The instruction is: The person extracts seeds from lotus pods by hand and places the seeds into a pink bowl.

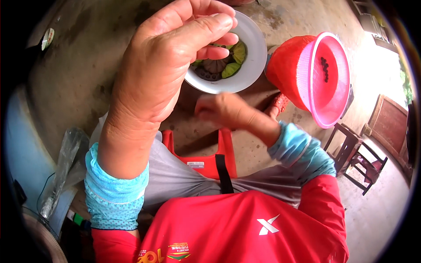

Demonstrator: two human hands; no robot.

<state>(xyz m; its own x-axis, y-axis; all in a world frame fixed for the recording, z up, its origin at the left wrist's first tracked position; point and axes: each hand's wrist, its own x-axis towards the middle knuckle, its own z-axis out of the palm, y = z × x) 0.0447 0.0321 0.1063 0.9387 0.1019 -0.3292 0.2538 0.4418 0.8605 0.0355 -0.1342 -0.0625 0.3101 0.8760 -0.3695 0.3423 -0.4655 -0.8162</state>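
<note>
My left hand (pixel 175 52) is raised close in front, over the near left rim of a white basin (pixel 258 44). Its fingers are bent, with the thumb against the index finger; whatever is between them is hidden. Inside the basin lie green and brown lotus seed pods (pixel 215 65), partly covered by that hand. Lower and to the right, my right hand (pixel 223 109) hangs just below the basin, its curled fingers smeared by motion. To its right, a pink mesh colander (pixel 312 74) tilts against a red container (pixel 285 65). Several small dark seeds (pixel 324 69) lie in the colander.
A wooden stool (pixel 355 155) stands at the right, with a brown wooden panel (pixel 388 122) behind it. A red thing with a black strap (pixel 223 173) lies between my legs. Clear plastic wrapping (pixel 66 166) hangs at the left.
</note>
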